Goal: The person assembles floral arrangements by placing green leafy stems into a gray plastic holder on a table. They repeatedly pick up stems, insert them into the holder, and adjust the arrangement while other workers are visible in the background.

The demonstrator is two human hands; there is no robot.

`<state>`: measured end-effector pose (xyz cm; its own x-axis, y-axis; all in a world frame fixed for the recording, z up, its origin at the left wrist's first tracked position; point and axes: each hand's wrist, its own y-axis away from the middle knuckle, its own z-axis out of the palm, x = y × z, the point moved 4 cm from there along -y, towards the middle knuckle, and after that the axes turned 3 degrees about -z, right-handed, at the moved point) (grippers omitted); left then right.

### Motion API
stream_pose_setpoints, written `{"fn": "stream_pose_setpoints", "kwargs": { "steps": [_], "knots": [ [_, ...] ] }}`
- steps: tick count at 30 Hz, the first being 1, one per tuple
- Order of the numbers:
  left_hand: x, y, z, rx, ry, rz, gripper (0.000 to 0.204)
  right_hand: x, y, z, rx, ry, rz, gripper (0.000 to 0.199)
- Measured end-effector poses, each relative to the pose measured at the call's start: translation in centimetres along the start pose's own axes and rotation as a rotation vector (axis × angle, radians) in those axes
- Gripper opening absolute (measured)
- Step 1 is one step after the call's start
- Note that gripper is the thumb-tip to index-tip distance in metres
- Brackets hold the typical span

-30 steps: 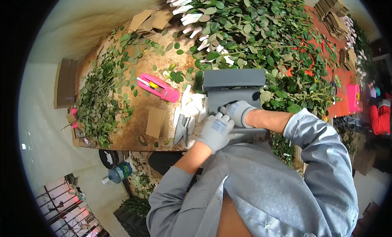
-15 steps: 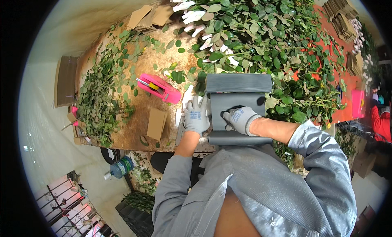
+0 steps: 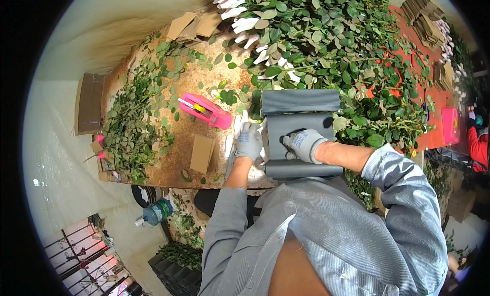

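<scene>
A dark grey sheet (image 3: 284,123) lies in front of me, its ribbed far part (image 3: 301,101) folded over and its near edge rolled toward my body. My right hand (image 3: 305,145), in a grey-white glove with dark fingertips, presses on the middle of the sheet with finger and thumb apart. At the sheet's left edge my left hand (image 3: 249,142), gloved alike, has its fingers bent together among white strips (image 3: 237,126). Whatever they grip is hidden. A pink tape dispenser (image 3: 204,111) with a yellow core lies farther left. Nearer me is a brown cardboard piece (image 3: 202,153).
Leafy stems with white-wrapped ends (image 3: 316,46) are heaped across the far and right side. Loose leaves (image 3: 133,125) cover the table's left. Cardboard pieces (image 3: 195,26) lie at the back; a water jug (image 3: 157,212) is below the table's left edge. A person in red (image 3: 478,145) is far right.
The view has shifted slightly, moving the table's things a little to the right in the picture. My left fingers look more bent and drawn together. The right hand stays on the grey sheet.
</scene>
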<state>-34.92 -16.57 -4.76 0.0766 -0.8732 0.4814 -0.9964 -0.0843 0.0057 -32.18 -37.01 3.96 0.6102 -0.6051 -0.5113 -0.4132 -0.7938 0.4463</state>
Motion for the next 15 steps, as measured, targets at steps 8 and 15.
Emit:
{"fn": "stream_pose_setpoints", "kwargs": {
  "steps": [8, 15],
  "knots": [
    [-2.5, 9.3, -15.3, 0.448, 0.141, -0.245, 0.017, 0.6, 0.2, 0.7, 0.026, 0.01, 0.012, 0.035],
    [-18.1, 31.0, -21.8, 0.616, -0.168, -0.84, 0.025, -0.2, 0.3, 0.5, 0.037, 0.04, -0.019, 0.028]
  ]
}}
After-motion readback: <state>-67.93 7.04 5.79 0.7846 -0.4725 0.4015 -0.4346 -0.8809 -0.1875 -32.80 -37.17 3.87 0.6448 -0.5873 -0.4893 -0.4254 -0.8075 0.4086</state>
